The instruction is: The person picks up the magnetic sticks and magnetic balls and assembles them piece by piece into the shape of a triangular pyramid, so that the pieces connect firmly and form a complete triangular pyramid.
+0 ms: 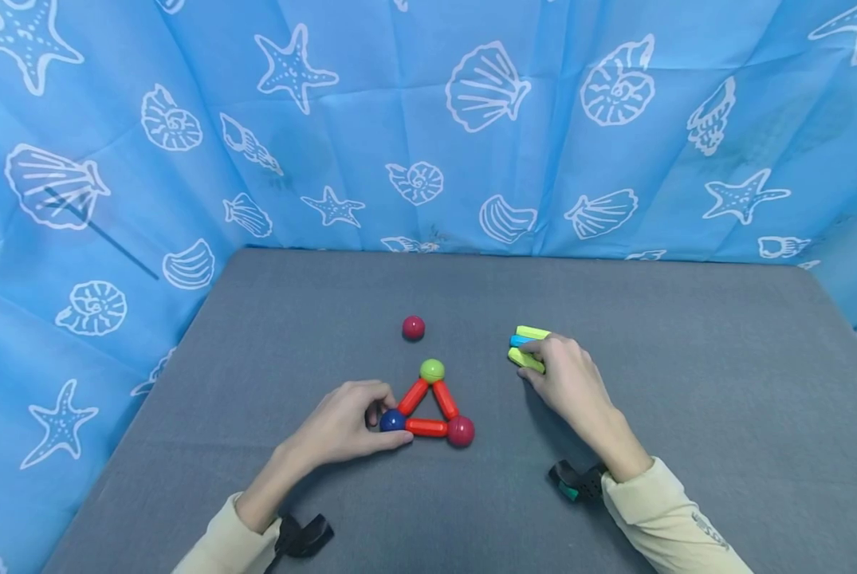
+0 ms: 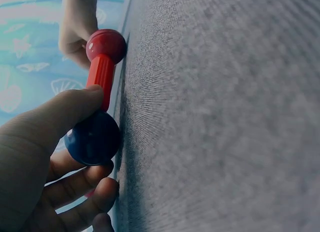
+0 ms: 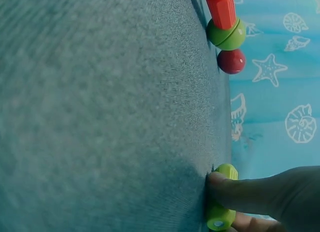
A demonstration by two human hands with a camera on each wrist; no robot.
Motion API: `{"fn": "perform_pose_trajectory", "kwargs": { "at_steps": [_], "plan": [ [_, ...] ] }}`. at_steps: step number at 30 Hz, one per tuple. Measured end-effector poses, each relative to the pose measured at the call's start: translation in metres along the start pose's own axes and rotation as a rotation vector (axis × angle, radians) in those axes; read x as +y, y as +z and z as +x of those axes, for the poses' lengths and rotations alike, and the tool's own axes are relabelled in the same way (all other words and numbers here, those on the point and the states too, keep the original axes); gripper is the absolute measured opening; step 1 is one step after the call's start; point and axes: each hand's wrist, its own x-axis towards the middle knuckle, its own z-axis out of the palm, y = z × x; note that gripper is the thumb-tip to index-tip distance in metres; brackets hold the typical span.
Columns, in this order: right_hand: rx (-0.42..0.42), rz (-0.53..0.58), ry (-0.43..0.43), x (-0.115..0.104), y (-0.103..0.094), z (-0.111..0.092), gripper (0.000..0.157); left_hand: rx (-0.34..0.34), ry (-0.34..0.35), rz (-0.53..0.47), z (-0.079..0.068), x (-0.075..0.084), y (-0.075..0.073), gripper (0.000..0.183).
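A triangle of red magnetic rods (image 1: pixel 426 428) lies on the table, with a blue ball (image 1: pixel 392 421), a green ball (image 1: pixel 432 370) and a dark red ball (image 1: pixel 460 431) at its corners. My left hand (image 1: pixel 349 422) holds the blue ball between thumb and fingers; in the left wrist view, the thumb (image 2: pixel 82 105) reaches onto the red rod. To the right, my right hand (image 1: pixel 571 383) pinches the nearest yellow-green rod (image 1: pixel 526 360). A blue rod (image 1: pixel 520 340) and another yellow-green rod (image 1: pixel 532 332) lie beside it, partly hidden by the fingers.
A loose dark red ball (image 1: pixel 413 328) sits on the grey table (image 1: pixel 722 383) behind the triangle. A blue curtain (image 1: pixel 414 119) with white shells and starfish hangs behind the table and at its sides. Black wrist devices (image 1: pixel 577 481) hang under both forearms.
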Motion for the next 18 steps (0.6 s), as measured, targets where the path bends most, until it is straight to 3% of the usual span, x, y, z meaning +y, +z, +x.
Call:
{"fn": "perform_pose_trajectory", "kwargs": {
  "at_steps": [7, 13, 18],
  "plan": [
    [-0.013, 0.067, -0.023, 0.0, 0.001, 0.0, 0.023, -0.007, 0.013, -0.011, 0.002, 0.001, 0.0, 0.028],
    [-0.007, 0.226, -0.093, -0.007, 0.004, -0.003, 0.025, -0.002, 0.018, -0.022, 0.002, 0.001, 0.001, 0.029],
    [-0.067, 0.373, -0.16, -0.018, 0.006, -0.008, 0.024, -0.003, 0.012, -0.024, 0.001, 0.001, 0.0, 0.028]
  ]
}}
